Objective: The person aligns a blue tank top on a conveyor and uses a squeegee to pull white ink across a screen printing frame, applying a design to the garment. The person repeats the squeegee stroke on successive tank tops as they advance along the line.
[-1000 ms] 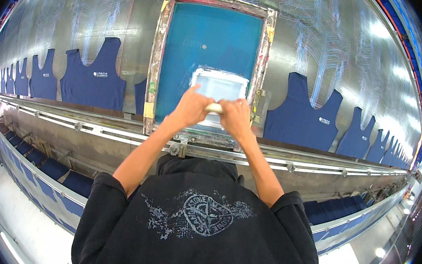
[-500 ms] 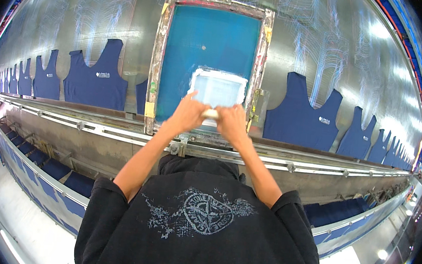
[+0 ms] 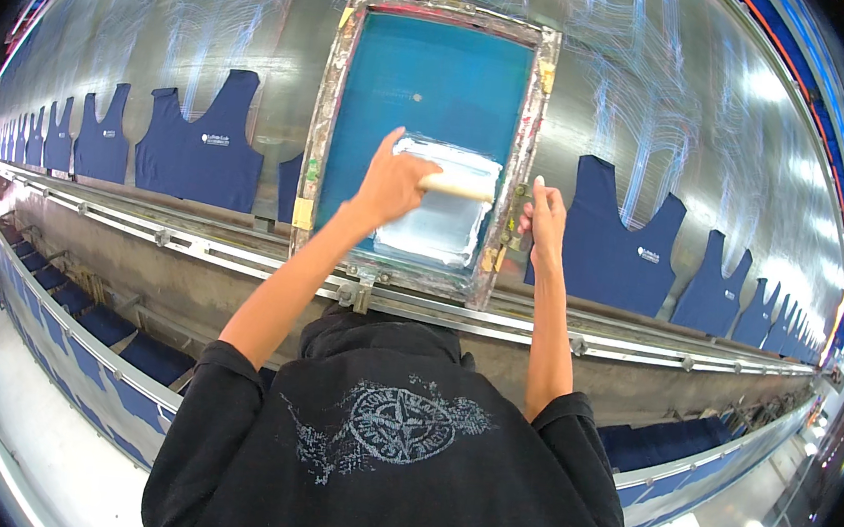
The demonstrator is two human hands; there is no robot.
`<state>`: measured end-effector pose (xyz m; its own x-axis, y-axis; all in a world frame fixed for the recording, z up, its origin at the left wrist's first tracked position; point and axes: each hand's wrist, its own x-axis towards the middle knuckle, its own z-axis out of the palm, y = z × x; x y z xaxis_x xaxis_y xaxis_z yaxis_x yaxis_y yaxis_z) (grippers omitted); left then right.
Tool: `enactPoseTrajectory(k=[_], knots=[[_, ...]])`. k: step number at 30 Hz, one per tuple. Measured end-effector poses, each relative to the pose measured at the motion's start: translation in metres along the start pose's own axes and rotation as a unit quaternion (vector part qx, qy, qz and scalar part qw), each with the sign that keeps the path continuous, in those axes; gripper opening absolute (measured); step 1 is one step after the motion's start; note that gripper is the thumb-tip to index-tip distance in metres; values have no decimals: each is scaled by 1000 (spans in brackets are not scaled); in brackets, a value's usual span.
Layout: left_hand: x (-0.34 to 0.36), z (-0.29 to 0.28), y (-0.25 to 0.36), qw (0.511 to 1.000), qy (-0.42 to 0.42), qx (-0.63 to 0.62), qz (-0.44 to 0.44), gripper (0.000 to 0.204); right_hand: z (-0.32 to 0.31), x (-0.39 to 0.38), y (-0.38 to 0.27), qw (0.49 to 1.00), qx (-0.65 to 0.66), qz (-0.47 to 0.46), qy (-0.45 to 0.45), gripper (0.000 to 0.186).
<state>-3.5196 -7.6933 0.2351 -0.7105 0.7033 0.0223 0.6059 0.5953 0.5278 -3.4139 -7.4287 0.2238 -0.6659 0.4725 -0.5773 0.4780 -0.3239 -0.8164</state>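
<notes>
Head cam, and I'm placing everything off the worn, paint-spattered rectangular frame point(image 3: 536, 103) with teal mesh point(image 3: 439, 69) stretched in it, sitting over a long, shiny grey metal desk point(image 3: 583, 87). So, the cream-coloured rounded bar point(image 3: 461, 188) is inside that frame, in its near half, over a pale rectangle point(image 3: 430, 232) edged thickly in white. Its long axis runs side to side across the frame, right end dipping a touch toward the wearer. Left-hand grip point(image 3: 396, 183) is wrapped round the bar's left end, so most of the bar sticks out to its right. Right-hand grip point(image 3: 543, 221) isn't on the bar: it's just outside the frame's right edge, fingers partly curled, and tbh I can't tell if they're touching anything. Left's clearly nearer. Navy blue vest-shaped cloth pieces point(image 3: 200, 159) lie either side of the frame.
</notes>
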Motion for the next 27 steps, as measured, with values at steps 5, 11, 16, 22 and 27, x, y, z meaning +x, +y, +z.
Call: enactPoseTrajectory(k=[5,11,16,22,27], knots=[[-104,-3,38,997,65,-21,29,54,26,-20,-15,985,-9,-118,124,32],[-153,-43,-6,999,50,-3,-7,50,112,-25,7,983,-2,-142,120,31],[-204,-115,-153,999,23,23,-30,52,274,-25,77,977,31,-193,80,32],[-277,-186,-283,998,26,21,-55,48,443,-64,99,987,34,-142,60,30],[-290,-211,-324,999,25,-4,-42,43,483,-49,123,958,-112,-227,137,31]])
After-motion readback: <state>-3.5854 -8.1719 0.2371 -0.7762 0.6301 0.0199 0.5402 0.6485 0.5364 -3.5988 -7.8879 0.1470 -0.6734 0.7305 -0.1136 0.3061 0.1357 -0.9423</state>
